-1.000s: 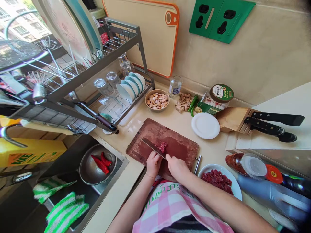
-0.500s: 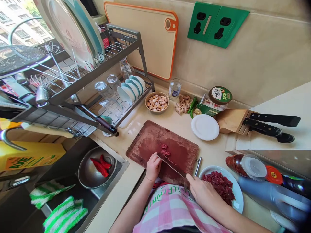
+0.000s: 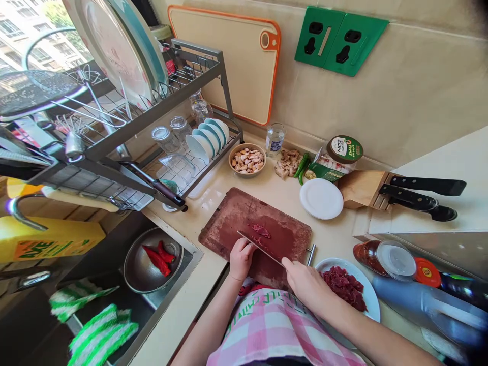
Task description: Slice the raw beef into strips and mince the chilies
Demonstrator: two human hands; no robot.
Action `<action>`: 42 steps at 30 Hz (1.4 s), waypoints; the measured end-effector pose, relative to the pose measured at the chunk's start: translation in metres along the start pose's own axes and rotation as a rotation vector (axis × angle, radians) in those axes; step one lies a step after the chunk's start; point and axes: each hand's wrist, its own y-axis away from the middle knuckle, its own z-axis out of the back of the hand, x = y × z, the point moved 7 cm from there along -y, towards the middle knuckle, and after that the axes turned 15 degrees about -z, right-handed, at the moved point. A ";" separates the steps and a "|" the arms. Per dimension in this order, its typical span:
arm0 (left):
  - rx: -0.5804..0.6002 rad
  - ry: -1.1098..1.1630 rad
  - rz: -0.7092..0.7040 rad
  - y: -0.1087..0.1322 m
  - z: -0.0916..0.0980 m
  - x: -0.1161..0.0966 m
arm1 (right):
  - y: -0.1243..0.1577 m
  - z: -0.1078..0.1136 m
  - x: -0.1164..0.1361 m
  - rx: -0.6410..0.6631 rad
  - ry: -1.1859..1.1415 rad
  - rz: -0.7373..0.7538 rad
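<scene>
The right hand (image 3: 305,280) is gripping a thin grey metal knife (image 3: 265,251); the left hand (image 3: 241,258) is resting curled beside it, its pinch hidden. Tucking fingers clear should be helping; raw red meat pieces (image 3: 262,231) are lying beyond, on the brown rectangular board (image 3: 227,216).

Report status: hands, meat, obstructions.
Right hand gripping knife. Left hand close against it, hold unclear. Meat on board beyond knife, more in dish. Left hand aside, no obstruction seen.

1 knife (image 3: 264,251), 2 chopping bds. (image 3: 221,218), 2 red chilies (image 3: 156,260), 2 cloths (image 3: 102,333), prob. 4 sm. bowls (image 3: 195,147), overlapping.
</scene>
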 end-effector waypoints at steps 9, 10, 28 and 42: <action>-0.061 -0.001 -0.007 0.003 0.000 0.003 | -0.018 -0.013 0.022 0.046 0.045 -0.027; -0.057 0.000 -0.004 0.002 0.000 0.003 | -0.029 -0.010 0.032 0.017 0.046 -0.022; -0.044 -0.002 -0.029 0.000 0.001 0.002 | -0.027 -0.007 0.033 0.022 0.021 -0.010; -0.048 0.028 -0.026 0.004 -0.001 0.005 | 0.003 -0.014 0.003 0.065 -0.028 0.006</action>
